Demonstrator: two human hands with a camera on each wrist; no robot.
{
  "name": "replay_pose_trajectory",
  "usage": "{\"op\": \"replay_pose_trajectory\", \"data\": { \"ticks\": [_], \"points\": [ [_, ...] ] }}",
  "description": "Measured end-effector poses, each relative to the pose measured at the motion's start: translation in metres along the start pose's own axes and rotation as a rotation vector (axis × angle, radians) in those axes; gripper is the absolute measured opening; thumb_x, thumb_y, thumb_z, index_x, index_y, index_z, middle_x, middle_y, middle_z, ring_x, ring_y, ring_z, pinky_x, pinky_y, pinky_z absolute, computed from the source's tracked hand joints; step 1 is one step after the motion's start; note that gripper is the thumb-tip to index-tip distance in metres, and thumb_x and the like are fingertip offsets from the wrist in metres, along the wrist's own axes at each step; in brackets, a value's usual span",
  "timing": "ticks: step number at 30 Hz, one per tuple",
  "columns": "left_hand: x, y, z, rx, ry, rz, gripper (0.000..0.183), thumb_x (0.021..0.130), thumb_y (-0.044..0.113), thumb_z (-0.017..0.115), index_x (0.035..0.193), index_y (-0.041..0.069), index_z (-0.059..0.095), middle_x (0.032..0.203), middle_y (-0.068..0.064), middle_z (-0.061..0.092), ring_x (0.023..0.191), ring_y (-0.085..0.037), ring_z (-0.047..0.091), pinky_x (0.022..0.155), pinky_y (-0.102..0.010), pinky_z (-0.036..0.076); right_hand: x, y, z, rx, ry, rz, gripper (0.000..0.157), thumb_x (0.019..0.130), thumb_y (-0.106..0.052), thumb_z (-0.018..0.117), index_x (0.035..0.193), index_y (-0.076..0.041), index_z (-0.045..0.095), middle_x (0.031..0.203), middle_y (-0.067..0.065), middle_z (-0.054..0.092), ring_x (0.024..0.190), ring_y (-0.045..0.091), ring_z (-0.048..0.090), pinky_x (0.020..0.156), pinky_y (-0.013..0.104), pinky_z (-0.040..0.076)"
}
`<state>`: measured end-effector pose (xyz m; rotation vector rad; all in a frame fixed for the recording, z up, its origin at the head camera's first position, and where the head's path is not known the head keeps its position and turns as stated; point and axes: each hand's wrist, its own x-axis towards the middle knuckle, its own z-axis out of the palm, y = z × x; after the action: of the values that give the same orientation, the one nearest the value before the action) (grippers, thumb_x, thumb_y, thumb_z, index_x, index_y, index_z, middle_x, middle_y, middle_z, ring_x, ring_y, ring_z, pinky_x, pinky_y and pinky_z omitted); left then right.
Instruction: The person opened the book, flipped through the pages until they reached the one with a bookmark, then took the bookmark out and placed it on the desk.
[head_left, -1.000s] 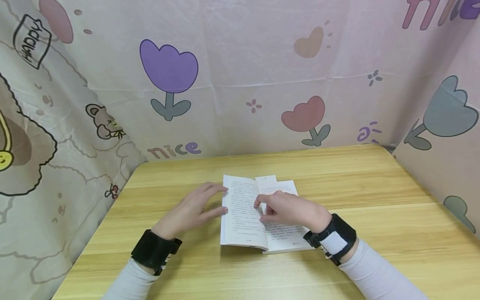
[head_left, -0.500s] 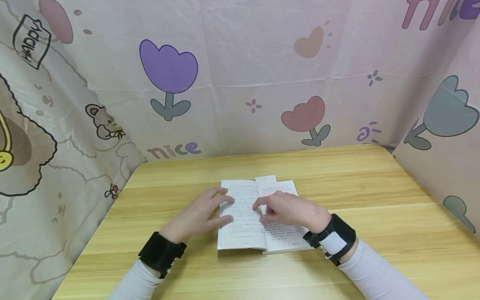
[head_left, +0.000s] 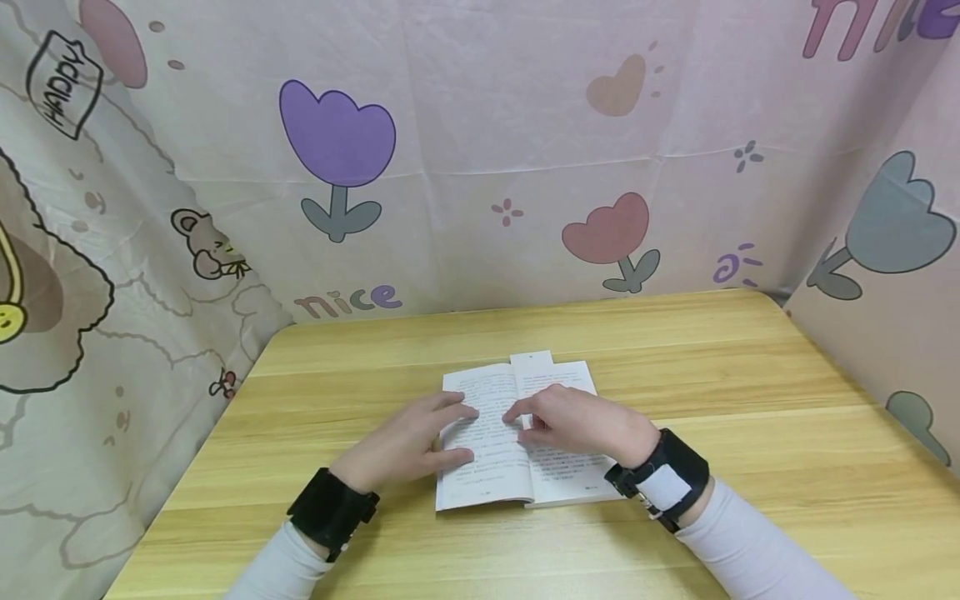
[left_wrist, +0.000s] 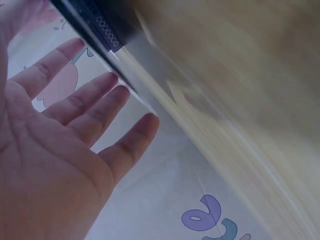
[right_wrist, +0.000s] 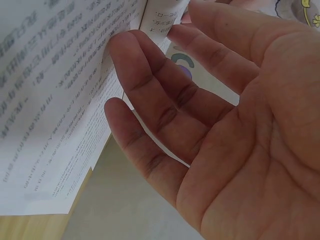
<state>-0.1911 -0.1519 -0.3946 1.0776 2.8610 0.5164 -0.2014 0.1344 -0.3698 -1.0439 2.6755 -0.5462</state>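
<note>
An open book (head_left: 483, 479) with printed text lies on the wooden table, its left side slightly raised at the outer edge. My left hand (head_left: 412, 437) rests with spread fingers over the outer part of the left page. In the left wrist view, its fingertips (left_wrist: 150, 120) are right at the dark edge of the book (left_wrist: 90, 35). My right hand (head_left: 585, 421) lies over the right page, its index finger reaching across the fold and touching the left page. The right wrist view shows those fingers (right_wrist: 132, 60) bent against the printed page (right_wrist: 60, 100).
A white slip (head_left: 532, 359) sticks out beyond the top of the book near the fold. The wooden table (head_left: 712, 375) extends around it. A patterned cloth (head_left: 465, 108) hangs behind and at both sides. Each wrist wears a black strap (head_left: 330, 508).
The left side of the book has come down flatter. My left hand has moved right and nearer to me, from the book's outer edge onto the page. The right hand stays almost still.
</note>
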Motion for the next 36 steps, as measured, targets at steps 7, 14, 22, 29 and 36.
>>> {"op": "replay_pose_trajectory", "data": {
  "ticks": [7,14,22,29,36],
  "points": [
    [0.0,0.002,0.002,-0.038,-0.059,-0.032,0.061,0.099,0.045,0.077,0.15,0.016,0.061,0.155,-0.014,0.059,0.142,-0.034,0.059,0.118,-0.056,0.052,0.001,0.0,0.001,0.002,-0.004,-0.006,0.031,0.103,-0.017,0.074,0.133,-0.015,0.076,0.068,-0.007,0.044,0.058,0.003,0.039,0.055,0.018,0.03],
    [0.0,0.003,0.002,-0.051,-0.091,-0.05,0.063,0.098,0.044,0.078,0.151,0.016,0.06,0.158,-0.015,0.056,0.145,-0.036,0.056,0.119,-0.058,0.05,0.0,-0.002,-0.001,0.016,-0.021,0.003,0.034,0.103,-0.018,0.074,0.137,-0.016,0.075,0.067,-0.008,0.045,0.057,0.004,0.04,0.056,0.019,0.031],
    [-0.001,0.003,0.003,-0.046,-0.105,-0.064,0.064,0.098,0.046,0.079,0.152,0.017,0.059,0.161,-0.015,0.055,0.147,-0.036,0.055,0.12,-0.059,0.049,-0.001,-0.002,-0.003,0.058,-0.036,0.032,0.038,0.102,-0.02,0.075,0.139,-0.015,0.072,0.069,-0.006,0.052,0.06,0.005,0.046,0.057,0.02,0.035],
    [0.0,0.002,0.005,-0.043,-0.108,-0.057,0.064,0.098,0.045,0.078,0.152,0.017,0.059,0.161,-0.015,0.054,0.148,-0.037,0.054,0.121,-0.059,0.047,-0.004,0.002,-0.01,0.05,-0.026,0.074,0.038,0.103,-0.02,0.074,0.14,-0.013,0.07,0.069,-0.007,0.053,0.061,0.006,0.047,0.058,0.021,0.037],
    [0.001,0.002,0.008,-0.035,-0.109,-0.067,0.063,0.098,0.045,0.078,0.152,0.018,0.059,0.161,-0.014,0.055,0.148,-0.037,0.054,0.122,-0.058,0.047,-0.014,0.012,-0.026,0.026,-0.011,0.189,0.043,0.103,-0.023,0.074,0.14,-0.002,0.069,0.083,0.0,0.07,0.072,0.01,0.058,0.066,0.024,0.049]
  ]
}}
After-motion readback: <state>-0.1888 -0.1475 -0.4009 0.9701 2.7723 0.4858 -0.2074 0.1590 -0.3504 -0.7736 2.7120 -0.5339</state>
